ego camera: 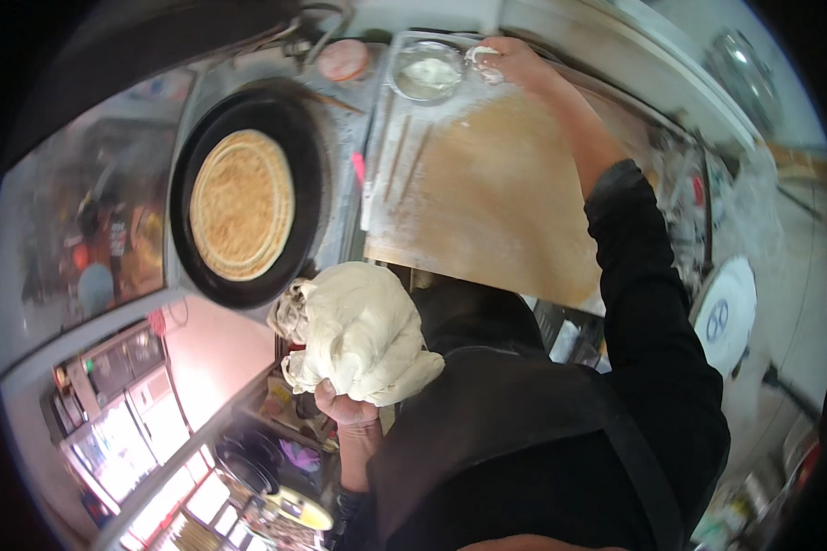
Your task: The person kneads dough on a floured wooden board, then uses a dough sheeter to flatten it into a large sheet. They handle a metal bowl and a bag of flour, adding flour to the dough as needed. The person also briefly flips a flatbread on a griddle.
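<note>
My left hand (345,408) holds a large, soft lump of pale dough (365,324) from below, between my body and the black pan. At the far edge of the floured wooden board (517,186), my right hand (503,60) has white flour or dough on its fingers; its fingertips are partly hidden. Close to its left stands a round metal bowl (427,71) of white flour. A round golden flatbread (242,205) lies in the large black pan (310,172) on the left.
Thin rolling sticks (413,162) lie on the board's left part. Beyond the pan are a pink-lidded container (343,60) and a glass panel (103,213). A white plate (725,317) stands at the right, near plastic bags (758,200). A dark basin (248,458) sits low at the left.
</note>
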Demonstrator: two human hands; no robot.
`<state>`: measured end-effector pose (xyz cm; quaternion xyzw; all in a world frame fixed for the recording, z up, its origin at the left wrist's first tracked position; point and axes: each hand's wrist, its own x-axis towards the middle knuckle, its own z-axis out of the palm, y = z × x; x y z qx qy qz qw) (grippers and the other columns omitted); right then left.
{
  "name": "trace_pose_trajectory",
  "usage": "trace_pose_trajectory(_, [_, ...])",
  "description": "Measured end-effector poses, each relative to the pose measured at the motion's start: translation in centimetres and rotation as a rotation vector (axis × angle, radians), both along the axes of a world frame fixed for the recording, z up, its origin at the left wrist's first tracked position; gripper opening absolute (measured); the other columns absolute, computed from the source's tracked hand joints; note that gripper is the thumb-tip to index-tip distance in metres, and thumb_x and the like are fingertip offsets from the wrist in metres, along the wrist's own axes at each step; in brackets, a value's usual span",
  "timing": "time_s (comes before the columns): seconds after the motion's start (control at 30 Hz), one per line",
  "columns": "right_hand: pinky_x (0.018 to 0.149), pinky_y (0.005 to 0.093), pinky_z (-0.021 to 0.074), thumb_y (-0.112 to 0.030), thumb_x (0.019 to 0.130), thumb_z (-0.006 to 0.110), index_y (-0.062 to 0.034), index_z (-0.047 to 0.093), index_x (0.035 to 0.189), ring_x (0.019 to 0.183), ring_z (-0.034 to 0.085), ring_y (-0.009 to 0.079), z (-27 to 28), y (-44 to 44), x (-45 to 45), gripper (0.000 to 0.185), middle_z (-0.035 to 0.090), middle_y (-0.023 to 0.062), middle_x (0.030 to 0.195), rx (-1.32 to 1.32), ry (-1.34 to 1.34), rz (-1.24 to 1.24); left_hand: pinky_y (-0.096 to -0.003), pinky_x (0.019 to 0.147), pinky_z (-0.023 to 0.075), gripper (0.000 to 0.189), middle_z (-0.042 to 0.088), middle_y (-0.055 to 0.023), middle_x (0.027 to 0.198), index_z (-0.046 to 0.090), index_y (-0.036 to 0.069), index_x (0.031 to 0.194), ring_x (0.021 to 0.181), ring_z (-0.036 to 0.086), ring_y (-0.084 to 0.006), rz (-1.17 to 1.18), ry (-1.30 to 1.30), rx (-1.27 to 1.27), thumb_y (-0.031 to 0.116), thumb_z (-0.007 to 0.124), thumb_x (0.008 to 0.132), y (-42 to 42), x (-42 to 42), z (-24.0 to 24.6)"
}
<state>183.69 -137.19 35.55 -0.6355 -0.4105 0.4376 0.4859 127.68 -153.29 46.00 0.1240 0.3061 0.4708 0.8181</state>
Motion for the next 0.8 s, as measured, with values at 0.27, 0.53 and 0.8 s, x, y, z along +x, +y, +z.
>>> trace_pose_trajectory(0.27, [0.086,0.0401,0.0503,-0.015,0.094,0.054,-0.0021,0.066,0.113,0.094,0.064,0.0303,-0.8,-17.9,-5.7,0.026,0.069,0.0173,0.102,-0.224,-0.668,-0.122,-0.0493,0.107,0.0459,0.079,0.055,-0.0199,0.137,0.038,-0.002,0.146,0.125,0.055,-0.0358,-0.399,0.198,0.104,0.031,0.064,0.079,4.4,-1.1,0.4])
trace_pose_trajectory(0.53, [0.098,0.0401,0.0447,-0.030,0.096,0.058,-0.0012,0.062,0.117,0.111,0.059,0.0336,3.0,-21.9,-5.9,0.036,0.065,0.0211,0.116,-0.356,-0.424,-0.209,-0.0521,0.109,0.0437,0.081,0.053,-0.0191,0.139,0.038,-0.001,0.146,0.127,0.053,-0.0379,-0.518,0.257,0.161,0.027,0.068,0.077,4.6,2.7,1.4])
trace_pose_trajectory(0.8, [0.110,0.0395,0.0379,-0.041,0.099,0.056,0.0025,0.048,0.141,0.128,0.051,0.0373,-3.8,-26.9,-10.4,0.061,0.051,0.0253,0.139,-0.198,-0.441,-0.484,-0.0483,0.109,0.0420,0.075,0.052,-0.0178,0.140,0.039,-0.001,0.145,0.129,0.052,-0.0336,-0.702,0.343,0.256,0.024,0.067,0.080,5.0,15.3,-0.5])
